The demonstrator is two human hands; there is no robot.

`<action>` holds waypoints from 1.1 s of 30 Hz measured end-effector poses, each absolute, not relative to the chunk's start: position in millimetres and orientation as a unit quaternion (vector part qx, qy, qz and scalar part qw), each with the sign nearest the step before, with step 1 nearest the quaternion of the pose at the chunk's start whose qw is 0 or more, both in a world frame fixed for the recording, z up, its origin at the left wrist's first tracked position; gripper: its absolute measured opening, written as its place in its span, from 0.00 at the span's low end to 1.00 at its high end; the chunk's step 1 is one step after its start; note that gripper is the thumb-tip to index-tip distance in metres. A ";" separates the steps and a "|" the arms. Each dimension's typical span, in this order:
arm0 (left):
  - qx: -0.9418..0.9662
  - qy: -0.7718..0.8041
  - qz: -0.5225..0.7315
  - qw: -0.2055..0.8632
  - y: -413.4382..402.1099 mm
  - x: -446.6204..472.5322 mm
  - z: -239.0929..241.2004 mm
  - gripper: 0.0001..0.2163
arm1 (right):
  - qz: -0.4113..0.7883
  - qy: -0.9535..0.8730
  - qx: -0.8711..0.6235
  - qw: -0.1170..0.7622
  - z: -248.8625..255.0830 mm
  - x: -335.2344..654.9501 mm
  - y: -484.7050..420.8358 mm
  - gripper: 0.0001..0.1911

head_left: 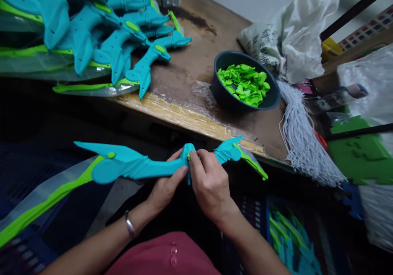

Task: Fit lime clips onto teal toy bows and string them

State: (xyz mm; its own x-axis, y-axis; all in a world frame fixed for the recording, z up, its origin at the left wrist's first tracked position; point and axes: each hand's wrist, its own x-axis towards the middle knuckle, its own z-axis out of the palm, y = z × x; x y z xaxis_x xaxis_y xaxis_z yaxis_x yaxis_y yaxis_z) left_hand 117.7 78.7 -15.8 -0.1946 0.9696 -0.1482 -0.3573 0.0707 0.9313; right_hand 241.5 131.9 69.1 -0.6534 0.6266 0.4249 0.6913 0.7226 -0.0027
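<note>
I hold a long teal foam toy piece point(138, 166) with lime-green trim and a clear plastic wing, level in front of me below the table edge. My left hand point(167, 187) grips its middle from underneath, fingers curled round it. My right hand point(210, 182) pinches the same middle section from the right, thumb and forefinger pressed on a small green piece at the joint. A dark bowl point(224, 96) of small lime-green foam pieces point(245, 83) stands on the wooden table point(196, 62) just beyond my hands.
A stack of several finished teal and green toy pieces point(101, 33) lies at the table's back left. A bundle of white strings point(302, 139) hangs off the right edge. White bags point(294, 33), green foam sheets point(359, 152) and a crate of parts point(288, 238) crowd the right.
</note>
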 end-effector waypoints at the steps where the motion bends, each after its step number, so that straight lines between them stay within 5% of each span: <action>1: 0.320 0.484 0.604 0.547 78.6 117.7 -15.3 0.24 | -0.066 -0.908 -0.366 0.195 66.2 241.3 126.4 0.16; 11: 0.386 0.462 0.606 0.520 78.0 116.3 -13.6 0.24 | 0.059 -0.930 -0.345 0.109 85.5 261.4 130.7 0.21; 26: 0.361 0.442 0.595 0.566 79.4 107.2 -6.9 0.25 | 0.086 -0.923 -0.308 0.215 61.2 270.6 135.1 0.23; 33: 0.379 0.412 0.594 0.578 81.3 106.3 -9.4 0.24 | 0.117 -0.927 -0.297 0.197 66.8 269.7 142.7 0.20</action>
State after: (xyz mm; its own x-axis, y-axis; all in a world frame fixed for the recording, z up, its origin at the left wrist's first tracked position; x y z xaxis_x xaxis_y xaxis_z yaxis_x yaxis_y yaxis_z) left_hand 106.3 81.3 -9.4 -0.0438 0.9987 -0.0263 -0.3749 0.0080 0.9270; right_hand 269.7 142.7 66.8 -0.7461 0.5959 0.2969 0.5037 0.7969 -0.3336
